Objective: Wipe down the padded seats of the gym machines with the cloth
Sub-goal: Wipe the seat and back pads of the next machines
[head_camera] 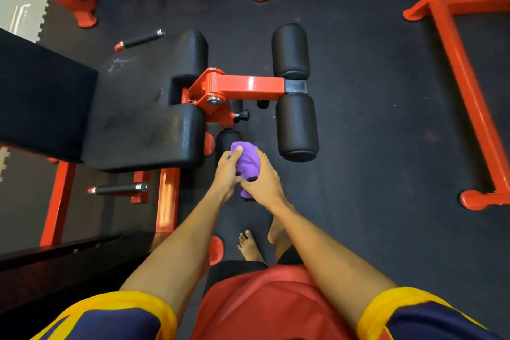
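Dim overhead light, glare on red frame (249, 85), edges bowed

The cloth (247, 159) is showing bright purple near the black padded seat (143, 124) and black roller pads (291, 52). The machine frame (251, 87) is gleaming orange-red over the dark floor (372, 119). The person's red shirt (265, 306) is showing navy sleeves (116, 323) edged in yellow.

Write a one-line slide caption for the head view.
Left hand and right hand bunch a purple cloth near the black padded seat of an orange-framed gym machine.
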Demonstrator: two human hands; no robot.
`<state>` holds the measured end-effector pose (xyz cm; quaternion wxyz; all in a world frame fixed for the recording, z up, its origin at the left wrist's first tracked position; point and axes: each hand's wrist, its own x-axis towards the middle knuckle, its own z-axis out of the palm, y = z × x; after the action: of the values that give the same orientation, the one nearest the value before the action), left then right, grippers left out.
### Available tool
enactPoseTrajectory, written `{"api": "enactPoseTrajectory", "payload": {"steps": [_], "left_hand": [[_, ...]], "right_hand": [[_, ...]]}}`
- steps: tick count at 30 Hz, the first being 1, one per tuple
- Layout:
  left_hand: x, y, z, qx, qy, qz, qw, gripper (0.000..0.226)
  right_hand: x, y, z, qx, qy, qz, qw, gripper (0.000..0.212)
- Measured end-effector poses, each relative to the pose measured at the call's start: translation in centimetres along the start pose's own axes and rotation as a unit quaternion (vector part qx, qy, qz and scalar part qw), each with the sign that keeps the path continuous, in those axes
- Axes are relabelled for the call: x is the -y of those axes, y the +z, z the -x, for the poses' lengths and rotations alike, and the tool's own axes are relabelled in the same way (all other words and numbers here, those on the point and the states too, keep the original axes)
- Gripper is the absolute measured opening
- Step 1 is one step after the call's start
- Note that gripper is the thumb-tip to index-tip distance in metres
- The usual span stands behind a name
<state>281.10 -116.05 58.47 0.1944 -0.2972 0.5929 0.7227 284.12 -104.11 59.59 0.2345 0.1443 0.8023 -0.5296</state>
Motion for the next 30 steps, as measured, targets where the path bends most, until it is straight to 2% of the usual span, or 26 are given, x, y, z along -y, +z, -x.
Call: {"api": "enactPoseTrajectory", "payload": {"steps": [2, 6, 8, 13, 18, 21, 23, 25, 28, 29, 30], "left_hand": [[-0.2, 0.0, -1.3, 0.007, -0.019, -0.007, 1.000, 0.049], [0.0, -0.5, -4.2, -0.025, -0.059, -0.002, 0.998, 0.045], [0.7, -1.3, -6.5, -0.056, -0.075, -0.009, 0.996, 0.041], [3.1, -3.0, -11.5, -0.098, -0.081, -0.022, 0.992, 0.038], [6.8, -4.7, -17.4, -0.153, -0.069, -0.023, 0.985, 0.043], [9.3, -6.1, -20.3, -0.171, -0.069, -0.013, 0.983, 0.051], [10.7, -7.1, -22.2, -0.177, -0.067, 0.013, 0.982, 0.057], [12.6, -8.6, -24.9, -0.186, -0.059, 0.046, 0.980, 0.060], [15.0, -10.0, -28.3, -0.175, -0.046, 0.046, 0.982, 0.063], [15.7, -10.3, -29.2, -0.178, -0.043, 0.031, 0.983, 0.061], [16.7, -10.8, -30.6, -0.182, -0.035, 0.009, 0.983, 0.058]], "right_hand": [[0.1, 0.1, -1.4, -0.009, 0.025, -0.018, 0.999, 0.082], [-1.2, 0.3, -4.6, -0.042, 0.047, -0.020, 0.998, 0.050], [-2.0, 0.4, -6.7, -0.042, 0.066, -0.005, 0.997, 0.042], [-4.2, 1.3, -11.2, -0.021, 0.082, -0.003, 0.996, 0.043], [-7.7, 5.3, -17.4, -0.030, 0.039, 0.013, 0.999, 0.049], [-10.2, 7.9, -21.0, -0.025, -0.053, 0.014, 0.998, 0.055], [-12.2, 9.2, -23.5, -0.018, -0.143, 0.043, 0.989, 0.051], [-15.1, 10.7, -26.2, 0.031, -0.190, 0.090, 0.977, 0.050], [-19.4, 12.4, -28.7, 0.175, -0.158, 0.115, 0.965, 0.053], [-20.2, 13.0, -29.1, 0.176, -0.150, 0.100, 0.968, 0.050], [-20.9, 13.9, -29.9, 0.132, -0.145, 0.077, 0.978, 0.047]]}}
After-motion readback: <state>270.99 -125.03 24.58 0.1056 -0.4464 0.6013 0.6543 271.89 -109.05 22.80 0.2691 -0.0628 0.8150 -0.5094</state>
